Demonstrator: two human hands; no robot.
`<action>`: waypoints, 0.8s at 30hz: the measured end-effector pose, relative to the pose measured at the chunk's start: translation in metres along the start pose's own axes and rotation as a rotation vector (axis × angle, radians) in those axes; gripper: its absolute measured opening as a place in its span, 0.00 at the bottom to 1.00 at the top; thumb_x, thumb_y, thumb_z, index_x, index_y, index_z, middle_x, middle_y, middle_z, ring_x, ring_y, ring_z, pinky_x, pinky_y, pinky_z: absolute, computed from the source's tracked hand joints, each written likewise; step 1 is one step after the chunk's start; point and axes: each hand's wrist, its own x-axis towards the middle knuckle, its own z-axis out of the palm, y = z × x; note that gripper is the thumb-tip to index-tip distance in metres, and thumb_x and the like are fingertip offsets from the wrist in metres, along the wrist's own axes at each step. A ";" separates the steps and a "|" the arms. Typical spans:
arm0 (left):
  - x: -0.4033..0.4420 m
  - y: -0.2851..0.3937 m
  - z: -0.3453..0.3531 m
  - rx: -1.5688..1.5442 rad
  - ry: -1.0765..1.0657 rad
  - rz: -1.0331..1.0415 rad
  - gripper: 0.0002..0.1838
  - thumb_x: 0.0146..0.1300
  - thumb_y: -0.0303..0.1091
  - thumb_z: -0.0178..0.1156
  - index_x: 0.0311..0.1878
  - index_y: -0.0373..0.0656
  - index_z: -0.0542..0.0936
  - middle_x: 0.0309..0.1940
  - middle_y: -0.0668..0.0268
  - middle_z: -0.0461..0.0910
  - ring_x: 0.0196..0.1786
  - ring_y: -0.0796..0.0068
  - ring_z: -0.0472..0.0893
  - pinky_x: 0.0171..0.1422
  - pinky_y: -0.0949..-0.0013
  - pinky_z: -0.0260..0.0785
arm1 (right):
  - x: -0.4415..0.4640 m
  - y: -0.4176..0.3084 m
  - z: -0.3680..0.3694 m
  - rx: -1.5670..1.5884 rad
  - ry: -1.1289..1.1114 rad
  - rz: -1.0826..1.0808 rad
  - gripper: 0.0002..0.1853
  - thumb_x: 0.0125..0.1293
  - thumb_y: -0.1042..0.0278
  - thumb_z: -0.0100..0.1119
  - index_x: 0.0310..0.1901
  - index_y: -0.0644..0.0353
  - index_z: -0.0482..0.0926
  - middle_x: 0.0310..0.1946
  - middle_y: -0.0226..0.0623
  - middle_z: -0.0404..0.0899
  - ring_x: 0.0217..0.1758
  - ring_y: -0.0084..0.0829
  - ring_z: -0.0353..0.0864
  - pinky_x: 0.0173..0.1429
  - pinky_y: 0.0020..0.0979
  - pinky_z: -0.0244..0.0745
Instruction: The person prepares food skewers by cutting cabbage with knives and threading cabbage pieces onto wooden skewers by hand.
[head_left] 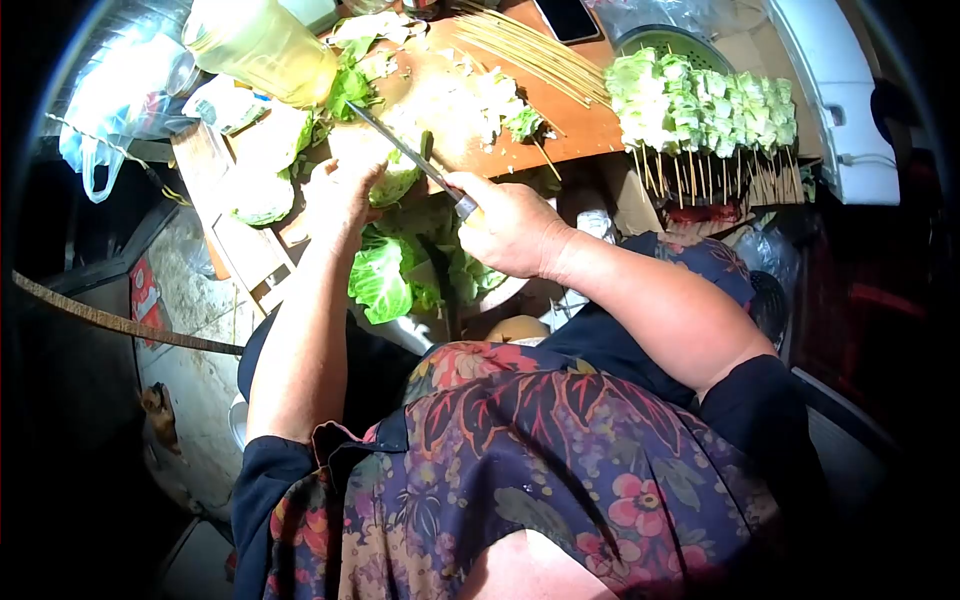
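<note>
Steel at upper centre of the frame: with the right grip [510, 228] closed round the handle, holding a knife [408, 152] above the table [590, 135], pointing its tip to the upper left, long axis slanting down to the lower right. With the left grip [340, 195] half-curled beside a cabbage piece [397, 182]; cannot tell whether pinching it, for glare. At upper left, a yellowish translucent container [268, 52], tilted, contents unclear. At upper right, partly behind skewered cabbage [700, 105], a green colander [672, 42], contents hidden. Below the hands, loose green leaves [381, 275]. Along the top, bare sticks [530, 55] beside a phone [568, 18].
</note>
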 end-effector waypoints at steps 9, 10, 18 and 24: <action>0.007 0.000 -0.002 0.079 -0.068 -0.004 0.41 0.51 0.47 0.72 0.64 0.37 0.65 0.52 0.51 0.77 0.34 0.66 0.82 0.30 0.67 0.79 | -0.001 0.009 0.004 -0.008 -0.027 0.013 0.25 0.58 0.66 0.53 0.59 0.61 0.67 0.26 0.50 0.78 0.32 0.51 0.80 0.40 0.45 0.75; 0.007 0.001 -0.001 0.106 -0.059 -0.005 0.41 0.51 0.47 0.72 0.64 0.37 0.65 0.51 0.51 0.77 0.32 0.67 0.82 0.30 0.68 0.79 | -0.001 0.010 0.004 -0.007 -0.027 0.016 0.25 0.58 0.66 0.53 0.59 0.61 0.67 0.26 0.50 0.78 0.32 0.51 0.80 0.40 0.45 0.75; -0.005 0.017 0.003 0.114 -0.070 0.016 0.43 0.49 0.47 0.73 0.64 0.34 0.64 0.44 0.52 0.79 0.26 0.71 0.79 0.22 0.71 0.71 | -0.001 0.003 -0.002 -0.001 -0.077 0.112 0.27 0.58 0.65 0.54 0.60 0.62 0.67 0.27 0.49 0.79 0.32 0.49 0.80 0.40 0.43 0.75; -0.002 0.016 0.003 0.097 -0.040 0.042 0.41 0.50 0.46 0.72 0.63 0.35 0.67 0.41 0.54 0.81 0.23 0.73 0.78 0.22 0.71 0.70 | 0.008 0.008 -0.013 0.075 -0.128 0.194 0.24 0.58 0.65 0.55 0.58 0.61 0.71 0.25 0.43 0.79 0.28 0.39 0.80 0.37 0.36 0.75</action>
